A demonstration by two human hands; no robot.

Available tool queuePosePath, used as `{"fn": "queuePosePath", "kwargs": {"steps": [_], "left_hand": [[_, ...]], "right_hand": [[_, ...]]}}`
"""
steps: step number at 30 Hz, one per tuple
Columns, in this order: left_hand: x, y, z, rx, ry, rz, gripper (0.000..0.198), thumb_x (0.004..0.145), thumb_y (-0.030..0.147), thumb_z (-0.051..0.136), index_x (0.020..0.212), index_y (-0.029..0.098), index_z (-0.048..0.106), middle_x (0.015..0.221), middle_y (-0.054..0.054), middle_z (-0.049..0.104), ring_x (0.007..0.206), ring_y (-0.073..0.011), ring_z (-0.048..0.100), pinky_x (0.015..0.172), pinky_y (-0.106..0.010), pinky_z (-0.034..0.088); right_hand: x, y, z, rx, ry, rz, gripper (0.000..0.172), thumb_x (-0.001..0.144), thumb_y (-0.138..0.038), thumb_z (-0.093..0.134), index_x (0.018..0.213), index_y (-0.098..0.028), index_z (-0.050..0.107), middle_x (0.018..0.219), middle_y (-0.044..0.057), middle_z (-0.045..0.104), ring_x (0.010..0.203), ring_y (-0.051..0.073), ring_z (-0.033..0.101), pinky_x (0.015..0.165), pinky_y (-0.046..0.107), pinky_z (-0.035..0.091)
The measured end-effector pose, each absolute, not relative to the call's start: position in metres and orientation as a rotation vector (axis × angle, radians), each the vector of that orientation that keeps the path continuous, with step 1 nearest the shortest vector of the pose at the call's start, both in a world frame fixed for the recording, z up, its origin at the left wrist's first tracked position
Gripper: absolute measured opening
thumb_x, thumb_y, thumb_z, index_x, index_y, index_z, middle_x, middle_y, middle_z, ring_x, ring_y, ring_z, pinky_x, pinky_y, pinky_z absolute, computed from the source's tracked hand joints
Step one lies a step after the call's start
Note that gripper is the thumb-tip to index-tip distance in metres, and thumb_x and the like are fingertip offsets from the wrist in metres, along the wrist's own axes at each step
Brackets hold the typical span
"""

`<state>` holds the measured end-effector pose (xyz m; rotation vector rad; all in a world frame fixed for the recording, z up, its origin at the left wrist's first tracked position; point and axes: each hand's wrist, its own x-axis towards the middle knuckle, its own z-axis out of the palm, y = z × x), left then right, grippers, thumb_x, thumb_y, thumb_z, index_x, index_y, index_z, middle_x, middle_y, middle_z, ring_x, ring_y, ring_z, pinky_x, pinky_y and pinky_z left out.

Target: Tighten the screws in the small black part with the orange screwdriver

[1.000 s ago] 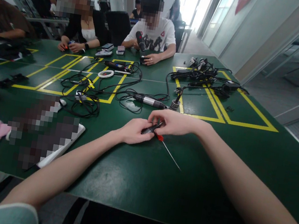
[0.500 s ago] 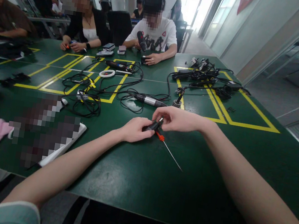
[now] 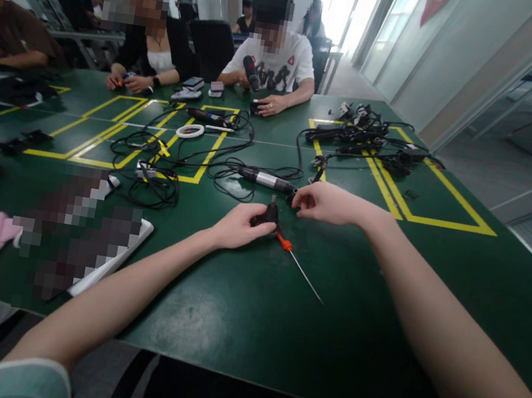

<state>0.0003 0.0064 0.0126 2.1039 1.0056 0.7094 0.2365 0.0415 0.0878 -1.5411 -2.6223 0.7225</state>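
Observation:
My left hand [image 3: 240, 225] is closed around a small black part [image 3: 271, 216] with a short metal stub standing up from it. Just to the right, my right hand [image 3: 321, 201] is apart from that part, its fingers curled in together. Something dark shows at the right fingertips, too small to make out. A screwdriver [image 3: 286, 243] with an orange and black handle lies by the black part, its thin metal shaft slanting toward me. Beyond my hands rests a black and silver cylindrical tool [image 3: 267, 180] with a cable.
Tangled black cables [image 3: 151, 187] lie left of centre, and a pile of corded tools [image 3: 357, 133] is at the back right. A white ring [image 3: 190, 131] lies farther back. A white-edged tray [image 3: 139, 233] is near my left forearm. Across the green table [image 3: 208, 311] sit several people.
My right hand has drawn away from the black part, a little right and back. The part's metal stub now stands upright in my left hand. The screwdriver has stayed in place.

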Motion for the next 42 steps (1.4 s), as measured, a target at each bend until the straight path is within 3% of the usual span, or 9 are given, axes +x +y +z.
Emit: {"fn": "queuePosePath", "kwargs": {"steps": [5, 8, 15, 20, 25, 32, 38, 42], "left_hand": [[0.000, 0.008, 0.013, 1.994, 0.992, 0.821, 0.030, 0.092, 0.043, 0.058, 0.084, 0.015, 0.067, 0.075, 0.001, 0.059, 0.071, -0.0155, 0.050, 0.068, -0.026, 0.042], [-0.002, 0.010, 0.012, 1.939, 1.001, 0.875, 0.031, 0.092, 0.043, 0.057, 0.088, 0.015, 0.070, 0.078, 0.000, 0.063, 0.074, -0.0174, 0.055, 0.071, -0.028, 0.045], [-0.002, 0.012, 0.008, 1.980, 1.026, 0.903, 0.029, 0.094, 0.039, 0.056, 0.089, 0.014, 0.070, 0.079, -0.001, 0.065, 0.074, -0.0178, 0.056, 0.071, -0.028, 0.045], [-0.003, 0.008, 0.008, 2.158, 1.022, 0.842, 0.025, 0.093, 0.038, 0.062, 0.086, 0.015, 0.068, 0.078, -0.001, 0.062, 0.074, -0.0169, 0.053, 0.069, -0.027, 0.041], [-0.004, 0.009, 0.009, 2.093, 1.068, 0.928, 0.025, 0.093, 0.039, 0.060, 0.086, 0.016, 0.067, 0.079, -0.002, 0.064, 0.074, -0.0179, 0.055, 0.070, -0.028, 0.043], [-0.005, 0.012, 0.007, 1.839, 1.180, 1.223, 0.027, 0.095, 0.038, 0.055, 0.087, 0.016, 0.067, 0.079, -0.001, 0.067, 0.076, -0.0175, 0.058, 0.073, -0.028, 0.048], [-0.004, 0.016, 0.005, 1.771, 1.160, 1.150, 0.027, 0.092, 0.041, 0.057, 0.083, 0.017, 0.064, 0.076, 0.000, 0.064, 0.074, -0.0170, 0.057, 0.071, -0.027, 0.048], [-0.002, 0.020, 0.004, 1.735, 1.104, 1.080, 0.028, 0.094, 0.042, 0.057, 0.084, 0.017, 0.064, 0.076, 0.000, 0.064, 0.072, -0.0166, 0.059, 0.072, -0.028, 0.050]], "right_hand": [[0.230, 0.040, 0.082, -1.624, -2.679, 0.566, 0.020, 0.088, -0.017, 0.063, 0.101, -0.018, 0.078, 0.078, 0.004, 0.076, 0.069, 0.020, 0.069, 0.070, 0.030, 0.049], [0.215, 0.034, 0.074, -1.599, -2.701, 0.471, 0.020, 0.091, -0.025, 0.065, 0.103, -0.019, 0.080, 0.094, 0.010, 0.079, 0.085, 0.025, 0.072, 0.075, 0.033, 0.049], [0.201, 0.029, 0.060, -1.536, -2.765, 0.429, 0.020, 0.094, -0.015, 0.060, 0.100, -0.018, 0.079, 0.108, 0.014, 0.080, 0.106, 0.029, 0.072, 0.090, 0.035, 0.051], [0.199, 0.028, 0.056, -1.515, -2.801, 0.422, 0.024, 0.100, -0.015, 0.050, 0.105, -0.013, 0.073, 0.121, 0.022, 0.075, 0.115, 0.035, 0.070, 0.092, 0.038, 0.050], [0.204, 0.026, 0.060, -1.515, -2.765, 0.502, 0.018, 0.102, -0.016, 0.049, 0.100, -0.014, 0.066, 0.113, 0.022, 0.073, 0.103, 0.032, 0.071, 0.083, 0.036, 0.048], [0.194, 0.017, 0.074, -1.288, -2.650, 0.818, 0.014, 0.103, -0.021, 0.052, 0.095, -0.017, 0.062, 0.090, 0.006, 0.069, 0.078, 0.017, 0.060, 0.071, 0.026, 0.043], [0.192, 0.019, 0.069, -1.249, -2.538, 0.894, 0.011, 0.092, -0.021, 0.062, 0.083, -0.016, 0.064, 0.070, -0.002, 0.054, 0.066, 0.014, 0.049, 0.066, 0.025, 0.037], [0.206, 0.027, 0.074, -1.289, -2.463, 0.835, 0.010, 0.090, -0.021, 0.058, 0.085, -0.016, 0.065, 0.072, -0.001, 0.056, 0.067, 0.014, 0.048, 0.067, 0.027, 0.036]]}}
